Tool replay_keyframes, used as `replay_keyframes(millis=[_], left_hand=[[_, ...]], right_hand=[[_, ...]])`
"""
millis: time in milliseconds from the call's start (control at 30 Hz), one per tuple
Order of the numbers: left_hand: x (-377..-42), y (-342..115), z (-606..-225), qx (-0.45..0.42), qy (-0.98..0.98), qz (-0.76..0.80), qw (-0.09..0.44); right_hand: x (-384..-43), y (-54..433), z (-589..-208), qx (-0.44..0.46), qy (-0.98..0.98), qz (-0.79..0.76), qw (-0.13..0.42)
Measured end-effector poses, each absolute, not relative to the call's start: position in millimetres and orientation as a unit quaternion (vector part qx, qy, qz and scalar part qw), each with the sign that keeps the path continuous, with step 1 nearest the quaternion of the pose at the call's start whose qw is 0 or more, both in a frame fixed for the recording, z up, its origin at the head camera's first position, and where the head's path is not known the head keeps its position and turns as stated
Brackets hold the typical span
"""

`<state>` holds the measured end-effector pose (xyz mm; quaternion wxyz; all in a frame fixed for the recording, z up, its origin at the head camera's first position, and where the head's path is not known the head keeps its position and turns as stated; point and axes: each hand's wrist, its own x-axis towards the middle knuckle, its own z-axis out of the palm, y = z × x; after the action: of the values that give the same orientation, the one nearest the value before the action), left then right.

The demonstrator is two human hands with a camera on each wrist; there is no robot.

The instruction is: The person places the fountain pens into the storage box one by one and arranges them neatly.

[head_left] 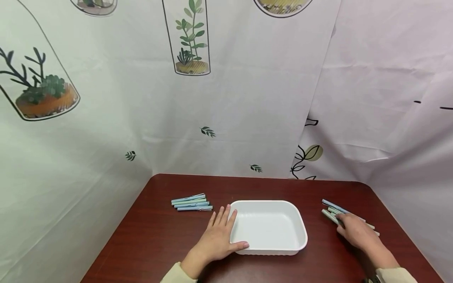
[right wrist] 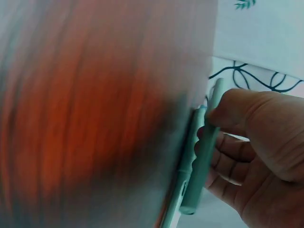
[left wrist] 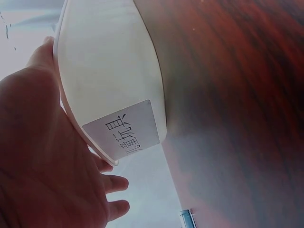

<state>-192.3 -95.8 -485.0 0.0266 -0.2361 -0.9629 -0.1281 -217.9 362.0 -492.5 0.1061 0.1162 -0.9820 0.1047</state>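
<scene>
- You are spreading your left hand [head_left: 218, 237] wide, fingers straight; it is resting against the left side of the white tray [head_left: 267, 232], thumb over the near rim, gripping nothing.
- You are curling your right hand [head_left: 357, 232] and pinching a green pen [right wrist: 203, 161] between thumb and fingers; you cannot tell whether that pen is touching its neighbour.
- The tray is sitting near the middle of the worktop [head_left: 141, 245], its labelled end wall facing your left wrist camera.
- The right-hand pens [head_left: 334, 206] are lying slantwise under your right hand, near the worktop's right edge.
- The left-hand pens [head_left: 191, 204] are lying side by side beyond your left fingertips, well inside the left edge.
- A broad stretch of worktop is separating the tray from the right-hand pens; a narrower one is parting it from the left-hand pens.
- Printed cloth [head_left: 226, 98] is hanging behind the far edge.
</scene>
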Motion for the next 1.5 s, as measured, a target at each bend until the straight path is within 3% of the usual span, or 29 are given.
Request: replay_keyframes(millis=[733, 867, 1133, 1500], left_hand=[[-189.1, -95.0, -483.2, -0.229, -0.965, -0.122, 0.031], [-189.5, -94.6, -483.3, -0.228, -0.966, -0.12, 0.031], [-189.2, -94.7, -483.1, -0.227, -0.966, -0.123, 0.027], [-189.1, -94.2, -481.8, -0.226, -0.966, -0.126, 0.022]], right_hand=[[-207.2, 330.9, -457.4, 0.029, -0.946, 0.317, 0.061], [-207.1, 326.3, -454.5, 0.02, -0.91, 0.413, 0.025], [-208.4, 317.1, -455.7, 0.036, -0.816, 0.577, -0.024], [-206.7, 293.8, -448.4, 0.059, -0.777, 0.624, -0.057]])
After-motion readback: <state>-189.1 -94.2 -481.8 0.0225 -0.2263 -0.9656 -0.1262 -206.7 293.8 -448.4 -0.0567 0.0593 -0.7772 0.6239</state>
